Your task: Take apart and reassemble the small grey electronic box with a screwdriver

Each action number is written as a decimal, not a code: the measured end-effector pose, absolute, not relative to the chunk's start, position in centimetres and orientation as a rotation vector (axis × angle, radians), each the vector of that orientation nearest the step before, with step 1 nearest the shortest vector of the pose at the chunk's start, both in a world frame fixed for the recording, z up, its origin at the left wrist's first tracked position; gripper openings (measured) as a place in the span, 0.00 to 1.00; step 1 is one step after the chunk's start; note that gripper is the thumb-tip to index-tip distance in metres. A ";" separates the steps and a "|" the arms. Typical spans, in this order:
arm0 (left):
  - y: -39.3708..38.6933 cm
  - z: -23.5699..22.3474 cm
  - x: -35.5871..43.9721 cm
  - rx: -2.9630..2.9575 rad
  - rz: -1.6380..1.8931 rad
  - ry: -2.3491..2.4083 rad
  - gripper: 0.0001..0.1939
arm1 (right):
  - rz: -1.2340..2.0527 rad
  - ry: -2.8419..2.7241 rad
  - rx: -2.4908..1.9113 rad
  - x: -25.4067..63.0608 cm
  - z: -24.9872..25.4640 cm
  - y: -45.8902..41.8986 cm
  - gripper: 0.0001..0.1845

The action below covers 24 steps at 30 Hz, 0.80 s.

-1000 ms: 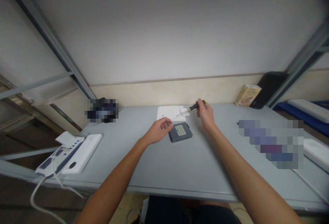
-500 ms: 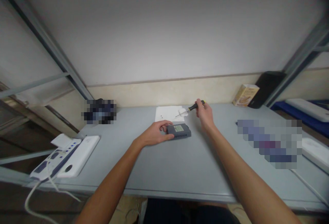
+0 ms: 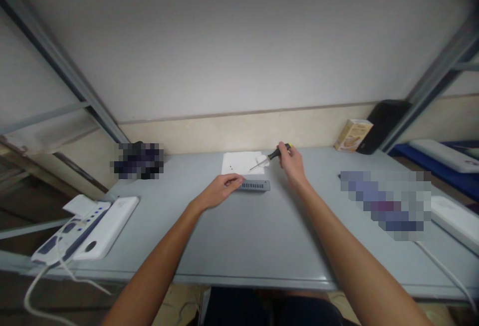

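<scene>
Gray device: just on the near side of the white paper (image 3: 239,159), above or on the table (image 3: 243,246), I cannot tell which; its slotted side now faces the camera, and the labeled face seen earlier has turned out of view (image 3: 258,185).
Left hand: thumb and fingers narrow, pinched on the device's left end; a second ago the fingers were curled beside it (image 3: 219,189).
Right hand: wrapped around the screwdriver (image 3: 270,157), to the right of the paper, much as before (image 3: 292,163).
Screwdriver tip: slants down to the left over the near part of the paper, apart from the device.
Dark specks: on the left part of the paper (image 3: 231,167).
Yellow box: well to the right of the paper, in front of a black case (image 3: 385,126) (image 3: 353,135).
Power strip: well to the left of the paper, nearer the camera (image 3: 71,231).
</scene>
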<state>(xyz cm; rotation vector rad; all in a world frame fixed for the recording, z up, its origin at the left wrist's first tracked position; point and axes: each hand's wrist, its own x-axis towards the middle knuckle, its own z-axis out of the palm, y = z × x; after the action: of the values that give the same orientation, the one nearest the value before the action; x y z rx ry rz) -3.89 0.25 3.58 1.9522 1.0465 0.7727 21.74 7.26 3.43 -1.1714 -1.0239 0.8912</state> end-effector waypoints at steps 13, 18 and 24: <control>1.0 2.6 -3.8 1.917 0.821 1.291 0.33 | 1.112 -1.296 -1.114 19.5 3.7 5.7 0.29; 1.9 2.3 -4.7 1.894 1.045 1.435 0.28 | 1.132 -1.312 -1.110 19.5 3.2 5.8 0.28; 3.0 1.3 -6.1 2.159 1.123 1.651 0.14 | 1.136 -1.332 -1.122 19.4 2.8 6.0 0.29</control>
<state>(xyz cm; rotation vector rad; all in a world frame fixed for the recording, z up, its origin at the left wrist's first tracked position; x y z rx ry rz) -6.10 3.00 1.31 2.1591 1.6513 1.1226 19.41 5.95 2.75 -1.1219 -1.3318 1.1356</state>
